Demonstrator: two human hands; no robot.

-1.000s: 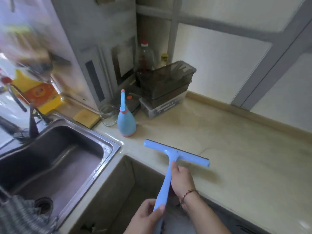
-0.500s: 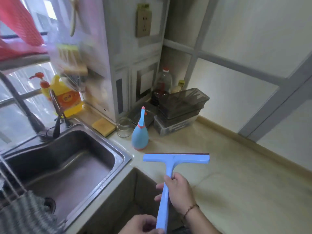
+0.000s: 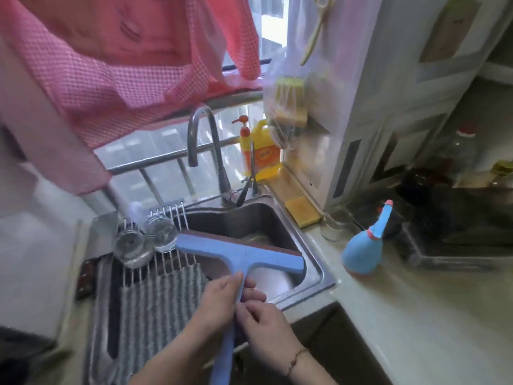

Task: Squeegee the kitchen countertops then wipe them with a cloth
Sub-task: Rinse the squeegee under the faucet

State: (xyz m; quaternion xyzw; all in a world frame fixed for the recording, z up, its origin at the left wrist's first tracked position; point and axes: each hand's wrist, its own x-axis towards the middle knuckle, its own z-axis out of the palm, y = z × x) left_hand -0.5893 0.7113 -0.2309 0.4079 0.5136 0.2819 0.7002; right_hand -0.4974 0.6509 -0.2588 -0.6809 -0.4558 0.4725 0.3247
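Both hands now grip the squeegee [image 3: 239, 262], seemingly carried from countertop [image 3: 416, 301] over sink [image 3: 313, 254]

Squeegee [image 3: 238, 259]: handle end cut off at bottom edge, mid-handle hidden by both hands. Dark containers [image 3: 458, 218], right counter: blurred, contents unreadable. Soap bottle [image 3: 262, 154]: label illegible.

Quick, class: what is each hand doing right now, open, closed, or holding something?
Left hand: grips the blue squeegee by its handle.
Right hand: also holds the squeegee handle, fingers curled on it.
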